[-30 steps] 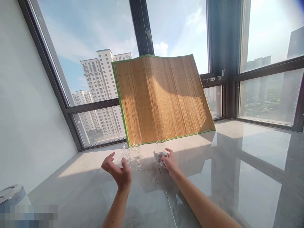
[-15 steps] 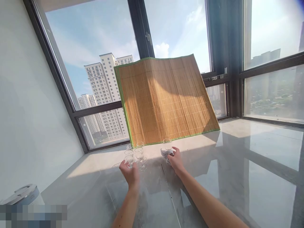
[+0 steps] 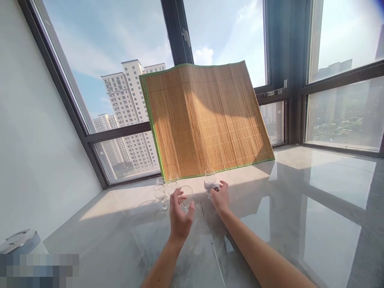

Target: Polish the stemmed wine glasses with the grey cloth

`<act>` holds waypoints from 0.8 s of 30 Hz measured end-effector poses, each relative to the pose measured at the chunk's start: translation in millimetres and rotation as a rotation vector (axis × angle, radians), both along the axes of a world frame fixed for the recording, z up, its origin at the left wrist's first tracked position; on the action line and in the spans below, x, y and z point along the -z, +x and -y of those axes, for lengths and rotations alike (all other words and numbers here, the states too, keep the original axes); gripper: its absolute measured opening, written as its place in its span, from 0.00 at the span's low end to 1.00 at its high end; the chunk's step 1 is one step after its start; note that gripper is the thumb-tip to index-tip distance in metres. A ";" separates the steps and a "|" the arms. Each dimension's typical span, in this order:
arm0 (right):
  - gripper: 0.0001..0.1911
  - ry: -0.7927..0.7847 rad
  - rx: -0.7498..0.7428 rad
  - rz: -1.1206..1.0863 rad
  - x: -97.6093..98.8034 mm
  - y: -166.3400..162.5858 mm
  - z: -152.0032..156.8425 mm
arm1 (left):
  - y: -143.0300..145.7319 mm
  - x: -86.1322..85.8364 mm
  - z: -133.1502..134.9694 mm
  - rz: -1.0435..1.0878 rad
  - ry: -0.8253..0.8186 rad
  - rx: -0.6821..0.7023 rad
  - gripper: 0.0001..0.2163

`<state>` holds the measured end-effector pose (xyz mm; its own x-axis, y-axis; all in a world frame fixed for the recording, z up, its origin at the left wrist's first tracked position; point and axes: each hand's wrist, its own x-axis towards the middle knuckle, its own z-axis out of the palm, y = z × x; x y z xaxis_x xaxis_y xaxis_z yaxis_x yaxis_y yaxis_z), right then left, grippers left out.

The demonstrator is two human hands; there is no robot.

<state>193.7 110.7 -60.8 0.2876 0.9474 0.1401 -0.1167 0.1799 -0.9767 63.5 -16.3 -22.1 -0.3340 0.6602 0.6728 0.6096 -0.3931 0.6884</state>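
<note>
My left hand (image 3: 179, 214) is closed round a small stemmed wine glass (image 3: 186, 194), lifted a little above the pale marble counter (image 3: 270, 224). To its left a cluster of clear wine glasses (image 3: 163, 191) stands on the counter. My right hand (image 3: 220, 197) grips a whitish cloth (image 3: 213, 187) wrapped round the foot of another wine glass (image 3: 209, 177) that stands upright just in front of a bamboo mat (image 3: 204, 120).
The bamboo mat with a green edge leans against the dark window frame (image 3: 180, 32) at the back. A white wall (image 3: 30, 152) runs along the left. A round metal lid (image 3: 18, 241) sits at the lower left. Glossy counter stretches to the right.
My left hand went from open above the counter to the glass cluster, took one glass and carried it right, towards my right hand. The right hand kept its grip.
</note>
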 end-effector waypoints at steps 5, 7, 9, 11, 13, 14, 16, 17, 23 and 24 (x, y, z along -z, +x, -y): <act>0.34 -0.032 -0.025 -0.012 0.4 -0.2 -1.3 | 0.3 7.9 -3.2 -0.050 -0.069 0.056 0.24; 0.33 -0.042 -0.018 -0.027 1.0 -0.1 -2.3 | 0.1 11.2 -5.6 -0.059 -0.089 0.065 0.23; 0.34 -0.042 -0.017 -0.025 2.1 -0.4 -3.5 | -0.4 14.4 -8.4 -0.042 -0.112 0.067 0.23; 0.35 -0.039 -0.027 -0.015 3.6 -0.7 -4.6 | -1.1 17.0 -11.1 -0.016 -0.125 0.068 0.24; 0.35 -0.035 -0.031 -0.006 4.7 -0.6 -5.2 | -1.6 19.0 -13.3 0.004 -0.137 0.074 0.24; 0.35 -0.035 -0.028 -0.004 4.8 -0.4 -5.1 | -1.6 19.7 -14.1 0.011 -0.143 0.079 0.25; 0.35 -0.042 -0.019 -0.003 3.6 0.4 -3.8 | -1.4 20.8 -15.5 0.020 -0.150 0.089 0.25; 0.35 -0.046 -0.014 -0.004 2.2 0.7 -2.5 | -1.5 21.4 -16.2 0.021 -0.151 0.093 0.26; 0.38 -0.019 0.070 -0.133 -13.7 -9.9 15.9 | -7.9 32.4 -29.2 0.033 -0.221 0.079 0.28; 0.38 0.007 0.051 -0.158 -16.5 -13.8 21.0 | -9.8 35.2 -32.6 0.054 -0.260 0.088 0.28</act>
<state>179.9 89.7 -44.3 0.3546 0.9301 0.0957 -0.2588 0.1960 -0.9459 53.6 16.3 -57.4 -0.2984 0.8363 0.4600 0.5404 -0.2492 0.8036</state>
